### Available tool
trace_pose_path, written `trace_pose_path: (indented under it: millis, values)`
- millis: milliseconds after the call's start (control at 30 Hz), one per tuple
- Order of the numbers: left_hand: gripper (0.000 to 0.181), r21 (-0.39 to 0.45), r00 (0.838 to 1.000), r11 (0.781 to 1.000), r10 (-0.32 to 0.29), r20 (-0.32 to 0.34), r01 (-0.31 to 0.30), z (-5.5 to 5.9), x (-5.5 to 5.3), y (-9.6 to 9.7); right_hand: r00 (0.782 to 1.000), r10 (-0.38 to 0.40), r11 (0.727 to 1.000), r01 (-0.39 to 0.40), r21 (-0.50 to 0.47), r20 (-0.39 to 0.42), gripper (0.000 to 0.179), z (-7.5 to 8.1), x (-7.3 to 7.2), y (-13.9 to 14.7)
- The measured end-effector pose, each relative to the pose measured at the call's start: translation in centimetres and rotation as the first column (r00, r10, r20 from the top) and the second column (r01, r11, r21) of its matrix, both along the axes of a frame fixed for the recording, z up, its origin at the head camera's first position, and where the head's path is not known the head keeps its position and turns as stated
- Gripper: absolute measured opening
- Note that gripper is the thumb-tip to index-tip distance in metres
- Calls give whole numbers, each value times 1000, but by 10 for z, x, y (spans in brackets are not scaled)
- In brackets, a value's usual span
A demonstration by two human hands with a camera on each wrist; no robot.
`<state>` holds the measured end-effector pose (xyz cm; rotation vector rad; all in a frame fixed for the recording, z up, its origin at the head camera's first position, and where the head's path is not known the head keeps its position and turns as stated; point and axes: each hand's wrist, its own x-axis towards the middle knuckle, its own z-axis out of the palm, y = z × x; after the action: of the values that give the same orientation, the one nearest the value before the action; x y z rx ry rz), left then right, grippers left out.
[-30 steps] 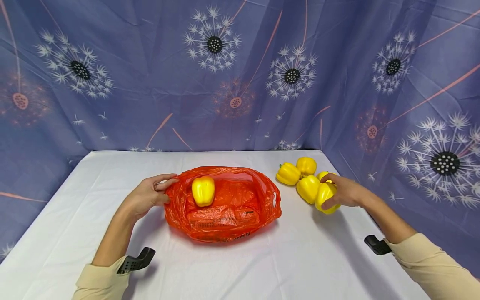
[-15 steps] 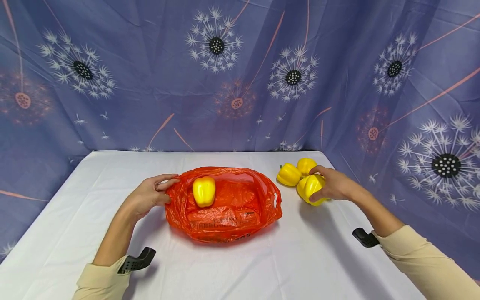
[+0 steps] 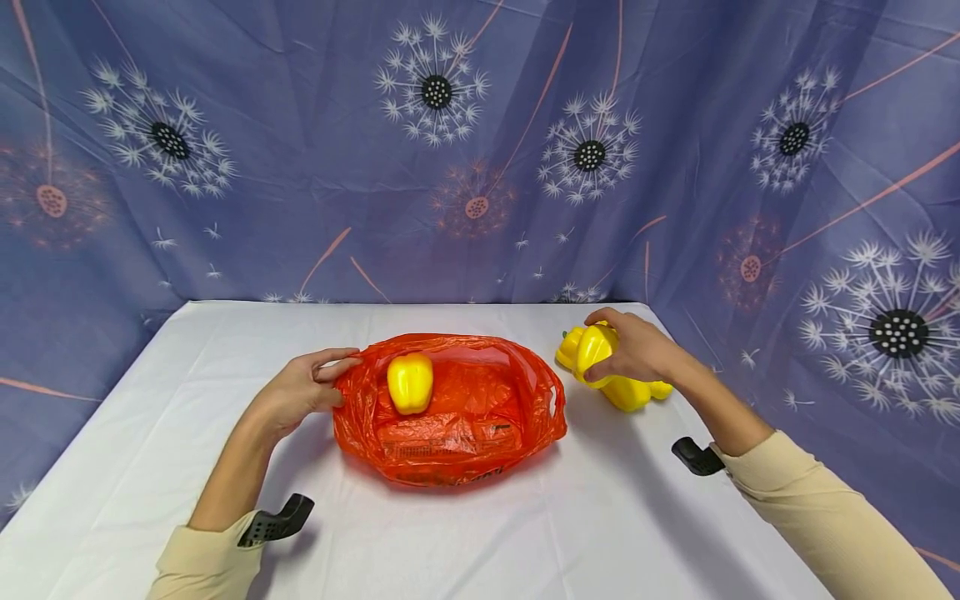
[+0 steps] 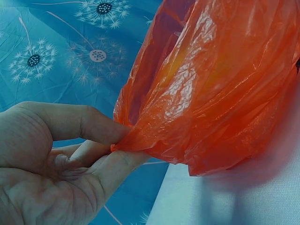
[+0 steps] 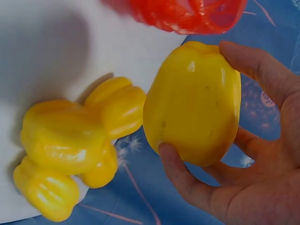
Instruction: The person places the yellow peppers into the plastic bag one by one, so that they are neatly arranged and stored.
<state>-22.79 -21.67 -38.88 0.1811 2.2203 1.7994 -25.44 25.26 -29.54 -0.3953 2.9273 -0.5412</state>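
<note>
At the left end of a red plastic bag [image 3: 450, 433], my left hand [image 3: 303, 392] pinches the bag's edge between thumb and fingers; the left wrist view shows the film [image 4: 187, 117] drawn to a point there. The bag's mouth is spread wide, and one yellow bell pepper [image 3: 410, 383] sits inside toward the left. My right hand [image 3: 637, 346] grips another yellow bell pepper [image 5: 194, 103], thumb on one side and fingers on the other. In the head view it overlaps the remaining peppers, several of which [image 5: 63, 136] lie clustered below it in the right wrist view.
A white cloth covers the table [image 3: 480, 542], and its far edge runs along a blue curtain [image 3: 337, 167] printed with dandelions. The bag's handle loop [image 3: 555, 404] stands at its right end. A black wrist mount [image 3: 697, 457] juts from the right sleeve.
My right hand has lifted a pepper from the near side of the cluster and moved left and away with it over the others. The left hand keeps its pinch on the bag.
</note>
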Motion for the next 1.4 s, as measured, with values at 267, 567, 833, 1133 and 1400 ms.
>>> trace_pose_path:
  millis: [267, 567, 833, 1133, 1400]
  values:
    - [81, 0, 1000, 1000, 1, 2, -1, 0, 0, 0, 1000, -6, 998, 7, -68, 17, 81, 6, -2, -19]
    - [82, 7, 1000, 1000, -7, 0, 7, 0, 0, 0, 997, -23, 995, 29, -95, 67, 88, 8, -3, -38]
    - [82, 7, 1000, 1000, -5, -7, 5, -1, 0, 0, 998, 17, 994, -10, -113, 59, 83, 10, 0, -54]
    - [81, -15, 1000, 1000, 2, 2, -2, -2, -1, 0, 996, 61, 990, -53, -129, 62, 78, 8, 4, -70]
    - [80, -27, 1000, 1000, 2, 9, -2, 0, -2, 0, 990, 88, 988, -72, -138, 109, 77, 0, 8, -82]
